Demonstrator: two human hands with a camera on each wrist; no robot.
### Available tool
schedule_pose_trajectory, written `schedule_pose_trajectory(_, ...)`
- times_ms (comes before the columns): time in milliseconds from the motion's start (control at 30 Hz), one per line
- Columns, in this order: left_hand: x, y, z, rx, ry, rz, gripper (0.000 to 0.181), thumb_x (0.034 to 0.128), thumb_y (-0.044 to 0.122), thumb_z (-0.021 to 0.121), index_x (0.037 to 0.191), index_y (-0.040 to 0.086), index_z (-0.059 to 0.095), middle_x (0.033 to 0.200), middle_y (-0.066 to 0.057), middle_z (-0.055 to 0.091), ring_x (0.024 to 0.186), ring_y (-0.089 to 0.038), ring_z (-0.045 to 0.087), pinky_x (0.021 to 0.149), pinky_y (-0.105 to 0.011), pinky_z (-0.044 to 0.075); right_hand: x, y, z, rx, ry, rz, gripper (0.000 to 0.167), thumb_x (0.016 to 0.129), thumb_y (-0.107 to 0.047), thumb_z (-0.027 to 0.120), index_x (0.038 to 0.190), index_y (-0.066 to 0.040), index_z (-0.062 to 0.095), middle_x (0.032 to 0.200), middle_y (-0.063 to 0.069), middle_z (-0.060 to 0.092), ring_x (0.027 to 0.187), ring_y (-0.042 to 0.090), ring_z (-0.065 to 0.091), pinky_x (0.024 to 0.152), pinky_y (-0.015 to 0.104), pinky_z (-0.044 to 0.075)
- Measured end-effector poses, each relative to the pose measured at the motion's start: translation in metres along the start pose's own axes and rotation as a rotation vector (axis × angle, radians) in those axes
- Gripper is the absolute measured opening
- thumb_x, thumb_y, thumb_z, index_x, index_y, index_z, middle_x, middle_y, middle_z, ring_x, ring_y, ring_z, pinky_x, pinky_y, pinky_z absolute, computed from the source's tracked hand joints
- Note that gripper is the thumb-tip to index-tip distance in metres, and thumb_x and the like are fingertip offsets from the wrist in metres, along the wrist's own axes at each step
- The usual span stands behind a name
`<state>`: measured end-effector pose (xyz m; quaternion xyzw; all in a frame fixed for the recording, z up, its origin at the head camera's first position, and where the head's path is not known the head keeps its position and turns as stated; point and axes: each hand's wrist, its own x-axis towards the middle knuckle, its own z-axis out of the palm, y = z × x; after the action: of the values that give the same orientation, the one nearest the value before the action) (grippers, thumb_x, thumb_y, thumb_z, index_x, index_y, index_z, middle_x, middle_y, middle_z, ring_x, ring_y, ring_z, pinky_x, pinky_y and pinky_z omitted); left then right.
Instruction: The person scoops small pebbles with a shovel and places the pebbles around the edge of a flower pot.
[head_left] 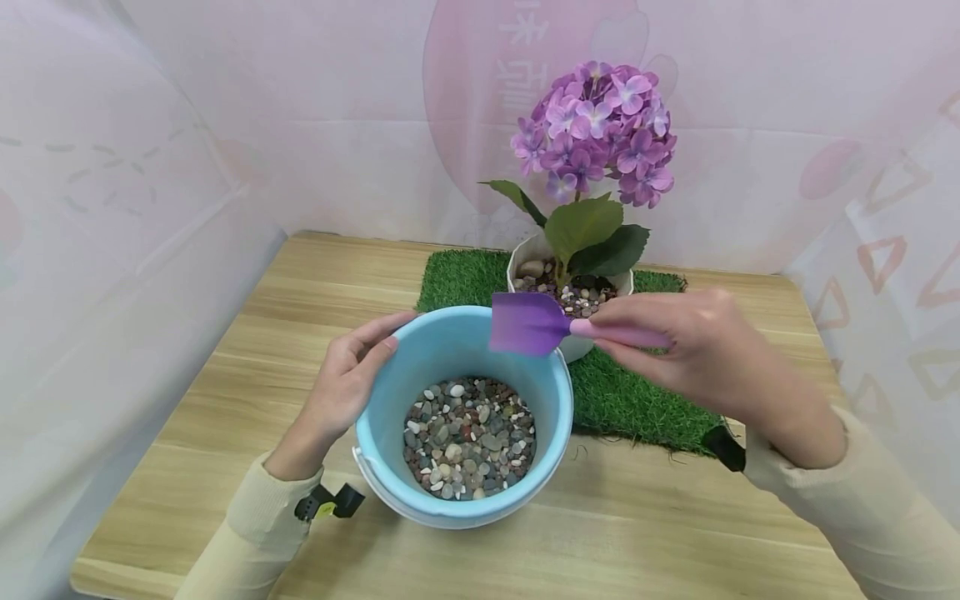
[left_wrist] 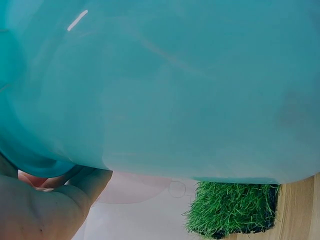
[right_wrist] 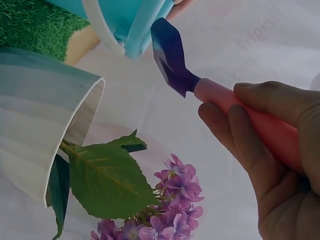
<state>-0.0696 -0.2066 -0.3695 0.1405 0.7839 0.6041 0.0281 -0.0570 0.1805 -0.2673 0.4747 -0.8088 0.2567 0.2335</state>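
Note:
A light blue bucket stands on the table with mixed pebbles covering its bottom. The left hand grips its left rim, thumb over the edge; the left wrist view shows the bucket's side and part of that hand. In the right hand is the pink handle of a small purple shovel, pinched between thumb and fingers. The shovel blade is above the bucket's right rear rim, with no pebbles visible on it. The right wrist view shows the same grip on the handle.
Behind the bucket, a white pot holds a purple hydrangea with green leaves, and stones lie around its stem. The pot stands on a green grass mat on the wooden table. Patterned white cloth hangs around the table.

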Motion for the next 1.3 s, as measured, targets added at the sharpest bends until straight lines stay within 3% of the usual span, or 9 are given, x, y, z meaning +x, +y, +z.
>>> schedule_pose_trajectory(267,0.0,0.0,0.0,0.003,0.001,0.004,0.04,0.1133,0.014,0.044,0.149,0.004,0.057,0.144,-0.023,0.064,0.116,-0.043,0.073,0.085,-0.041,0.07,0.008,-0.008,0.008,0.096,-0.008,-0.044,0.031,0.078,0.004,0.084,0.107,-0.003,0.079,0.099,0.01,0.082,0.077,0.018,0.08,0.068,0.013,0.064)
schedule_pose_trajectory(500,0.0,0.0,0.0,0.002,0.0,0.0,0.04,0.1135,0.015,0.044,0.15,0.004,0.058,0.144,-0.023,0.065,0.116,-0.043,0.073,0.085,-0.041,0.07,0.013,-0.01,0.014,0.141,-0.08,-0.023,0.026,0.083,0.004,0.082,0.108,-0.004,0.08,0.099,0.008,0.082,0.075,0.011,0.078,0.068,0.008,0.062)
schedule_pose_trajectory(700,0.0,0.0,0.0,-0.001,-0.002,0.001,0.04,0.1134,0.014,0.044,0.15,0.004,0.057,0.143,-0.023,0.065,0.115,-0.043,0.073,0.085,-0.042,0.07,0.018,-0.013,0.019,0.16,-0.152,-0.01,0.027,0.081,0.008,0.083,0.104,-0.005,0.08,0.096,0.004,0.082,0.079,0.008,0.078,0.072,0.005,0.06)
schedule_pose_trajectory(1300,0.0,-0.001,0.0,-0.012,-0.006,0.006,0.041,0.1134,0.013,0.043,0.15,0.002,0.056,0.143,-0.024,0.064,0.115,-0.039,0.073,0.086,-0.043,0.069,0.033,-0.018,0.035,0.11,-0.369,0.071,0.004,0.094,-0.004,0.076,0.095,-0.007,0.079,0.084,0.0,0.077,0.072,0.004,0.069,0.068,0.017,0.063)
